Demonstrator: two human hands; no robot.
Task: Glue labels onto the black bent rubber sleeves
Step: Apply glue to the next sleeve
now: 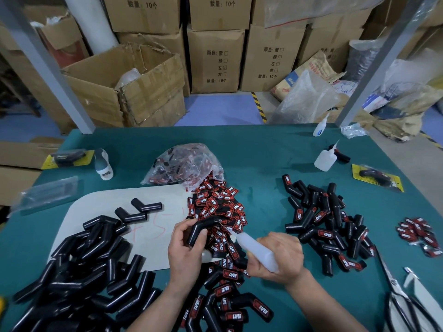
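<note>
Black matte rubber sleeve (199, 232), a tube bent at a shallow elbow, is held up over the middle of the table, just above the label heap. Left hand (183, 252) grips its lower leg, thumb across the front, fingers curled behind. Right hand (281, 254) is wrapped round a translucent white soft-plastic squeeze bottle (257, 251). The tapered nozzle points at the sleeve; whether the tip touches it, cannot tell.

Step in hand, by my reading: glue going onto a bare sleeve. The next move likely calls for a small bead on the straight run of one leg, then a label picked up and pressed on square. Too hard a squeeze could flood the curved surface.

Heap of small rectangular red-and-black labels (215, 207), printed TAPER, lies just beyond the hands. Glossy unlabelled sleeves (91, 267) are piled left, partly on a beige card sheet (165, 200). Labelled sleeves (321, 226) are piled right. Teal cloth tabletop (263, 149) lies under all.
</note>
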